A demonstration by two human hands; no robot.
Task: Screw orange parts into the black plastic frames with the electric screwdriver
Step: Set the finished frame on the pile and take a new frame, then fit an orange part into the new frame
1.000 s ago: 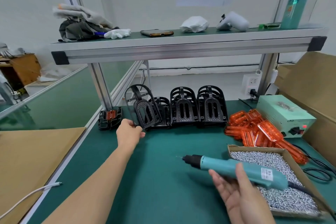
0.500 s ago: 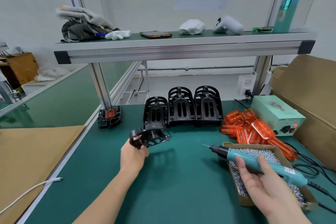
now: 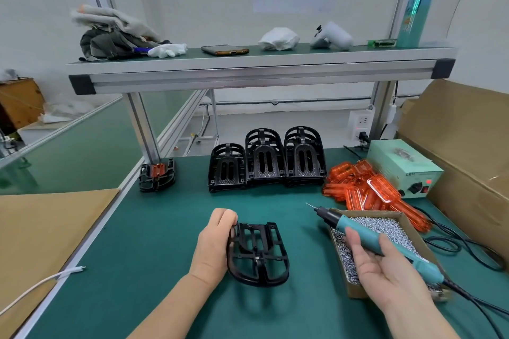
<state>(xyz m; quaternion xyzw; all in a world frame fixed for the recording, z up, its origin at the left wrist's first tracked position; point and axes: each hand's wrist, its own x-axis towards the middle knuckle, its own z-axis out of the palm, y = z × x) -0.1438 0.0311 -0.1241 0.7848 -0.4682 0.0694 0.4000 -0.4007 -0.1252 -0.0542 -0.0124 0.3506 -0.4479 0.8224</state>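
One frame [image 3: 257, 254], left hand [image 3: 213, 245]; one screwdriver [image 3: 363, 237], right hand [image 3: 385, 270].

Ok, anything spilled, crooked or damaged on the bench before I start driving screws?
Nothing spilled or broken. Only the translucent orange plastic parts lie in a loose, jumbled heap beside the pale green power box, unlike the neatly stacked black plastic frames. The small silver screws sit inside their cardboard tray.
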